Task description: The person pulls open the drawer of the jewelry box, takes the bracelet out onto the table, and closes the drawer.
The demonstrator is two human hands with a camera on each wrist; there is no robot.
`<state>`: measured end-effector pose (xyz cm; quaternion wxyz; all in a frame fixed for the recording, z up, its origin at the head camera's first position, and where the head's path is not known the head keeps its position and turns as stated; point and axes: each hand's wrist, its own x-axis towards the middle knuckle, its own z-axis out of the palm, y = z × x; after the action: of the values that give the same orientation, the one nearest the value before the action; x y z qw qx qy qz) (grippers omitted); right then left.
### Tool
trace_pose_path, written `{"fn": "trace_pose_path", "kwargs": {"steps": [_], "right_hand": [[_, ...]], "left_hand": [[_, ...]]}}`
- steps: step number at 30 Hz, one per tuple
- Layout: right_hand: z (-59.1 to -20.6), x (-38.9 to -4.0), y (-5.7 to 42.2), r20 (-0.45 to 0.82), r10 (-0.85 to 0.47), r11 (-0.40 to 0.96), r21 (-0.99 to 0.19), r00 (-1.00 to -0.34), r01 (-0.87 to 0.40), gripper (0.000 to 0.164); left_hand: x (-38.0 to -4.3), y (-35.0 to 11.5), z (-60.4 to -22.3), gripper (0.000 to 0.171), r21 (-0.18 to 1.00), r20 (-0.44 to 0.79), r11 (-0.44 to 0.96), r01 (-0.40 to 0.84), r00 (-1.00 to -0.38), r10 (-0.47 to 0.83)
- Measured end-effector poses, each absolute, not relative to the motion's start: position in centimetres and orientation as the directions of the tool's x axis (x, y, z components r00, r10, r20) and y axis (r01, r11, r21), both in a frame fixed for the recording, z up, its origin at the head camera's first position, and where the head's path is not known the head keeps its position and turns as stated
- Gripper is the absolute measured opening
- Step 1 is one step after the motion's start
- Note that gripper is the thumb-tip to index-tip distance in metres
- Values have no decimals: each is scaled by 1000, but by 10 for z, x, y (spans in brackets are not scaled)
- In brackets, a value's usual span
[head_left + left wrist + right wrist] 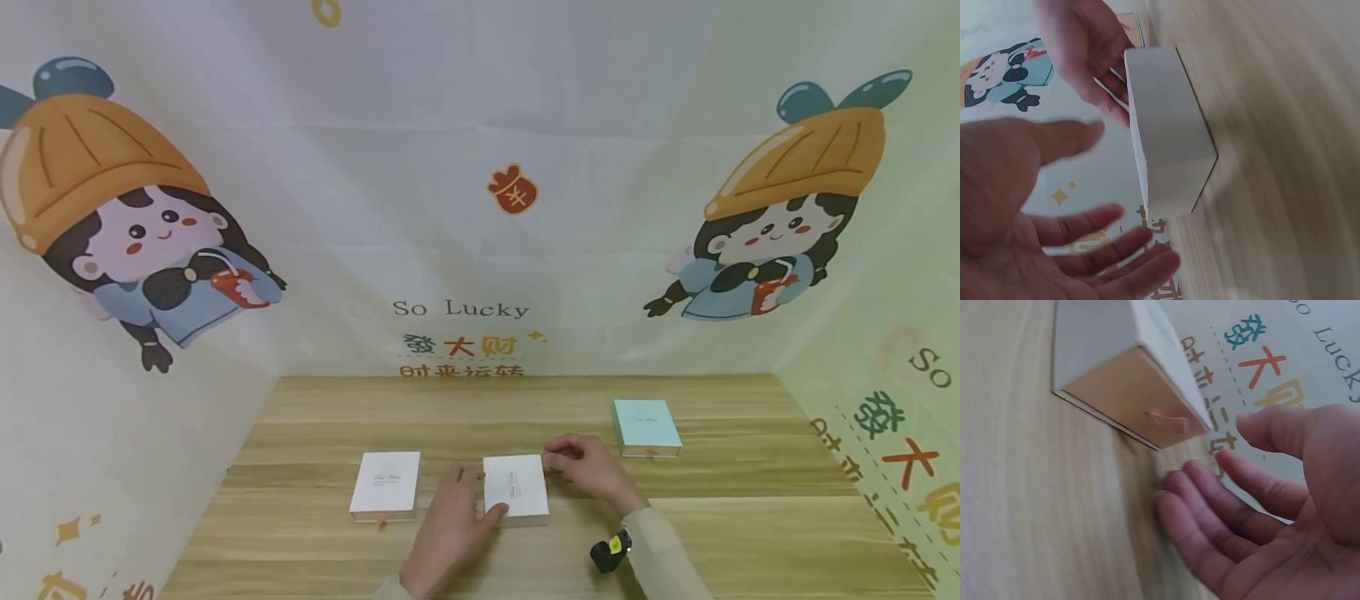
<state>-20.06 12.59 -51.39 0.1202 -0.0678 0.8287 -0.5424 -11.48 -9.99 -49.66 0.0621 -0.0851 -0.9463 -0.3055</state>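
A white drawer-style gift box (516, 483) with small print on its lid lies on the table between both hands. At its left side is my left hand (456, 521), thumb near the front edge; in the left wrist view its fingers are spread loosely beside the box. My right hand (592, 471) is by the box's right side, its relaxed fingers apart from the box in the right wrist view. That view shows the peach-coloured drawer front (1129, 394), pushed in, with a small ribbon tab (1175, 423). Neither hand holds anything.
Another white box (386, 483) with an orange tab lies to the left. A mint-green box (647, 425) lies farther back on the right. The wooden table (300, 500) is bordered by a printed cloth backdrop (465, 250) behind and at both sides.
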Motion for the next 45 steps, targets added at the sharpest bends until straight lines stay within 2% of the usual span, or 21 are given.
{"fn": "trace_pose_path", "kwargs": {"steps": [3, 10, 18, 23, 28, 37, 45], "right_hand": [[-513, -201, 131, -173, -282, 393, -918, -944, 50, 30], [-518, -201, 142, -285, -371, 350, -925, -884, 151, 41], [-524, -193, 142, -301, -455, 283, -941, -838, 184, 31], [-526, -187, 134, -260, -425, 292, -946, -867, 140, 27], [-529, -184, 124, -207, -371, 325, -942, -905, 82, 20], [-530, -179, 118, -129, -220, 426, -904, -967, 24, 6], [-532, -175, 114, -99, -158, 458, -889, -983, 16, 4]], "left_hand": [[-121, -102, -494, 61, 527, 198, 806, 271, -961, 193], [-145, -102, -498, 90, 522, 129, 769, 369, -925, 356], [-166, -92, -506, 107, 352, 82, 791, 500, -859, 506], [-172, -87, -508, 108, 266, 43, 812, 519, -848, 528], [-174, -84, -508, 100, 217, 36, 822, 526, -846, 532], [-175, -77, -507, 93, 224, 64, 814, 536, -842, 536], [-175, -73, -508, 94, 258, 32, 826, 502, -859, 511]]}}
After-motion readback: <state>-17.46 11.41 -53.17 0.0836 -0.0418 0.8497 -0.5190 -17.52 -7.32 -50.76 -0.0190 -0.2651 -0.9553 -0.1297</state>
